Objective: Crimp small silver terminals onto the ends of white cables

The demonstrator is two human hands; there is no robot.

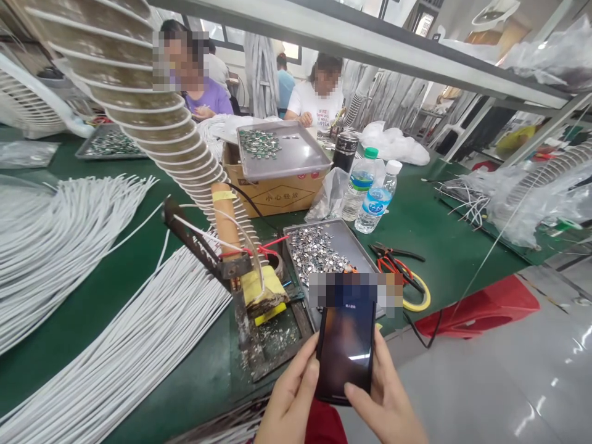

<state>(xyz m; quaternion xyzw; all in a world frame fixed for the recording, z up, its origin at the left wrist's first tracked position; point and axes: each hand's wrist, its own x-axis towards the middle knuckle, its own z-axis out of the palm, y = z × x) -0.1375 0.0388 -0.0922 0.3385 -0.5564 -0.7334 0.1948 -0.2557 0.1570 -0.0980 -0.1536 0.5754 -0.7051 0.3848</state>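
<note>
A dark smartphone (346, 345) is held upright low in the head view. My left hand (292, 391) grips its left edge, while my right hand (383, 394) wraps round the right edge with the thumb on the lower screen. Small pale text shows near the top of the screen; the rest is dark with reflections. Just beyond the phone lies a grey tray (358, 250) with many small metal connector shells (314, 250). To the left of the phone stands a soldering stand (238, 271) with a yellow sponge-like block (264, 287).
White cable bundles (134, 345) cover the left of the green table. Pliers (400, 254) and yellow tape (419, 293) lie right of the tray. Two water bottles (377, 197), a cardboard box (277, 192) and a ribbed duct (152, 123) stand behind. Several people sit opposite.
</note>
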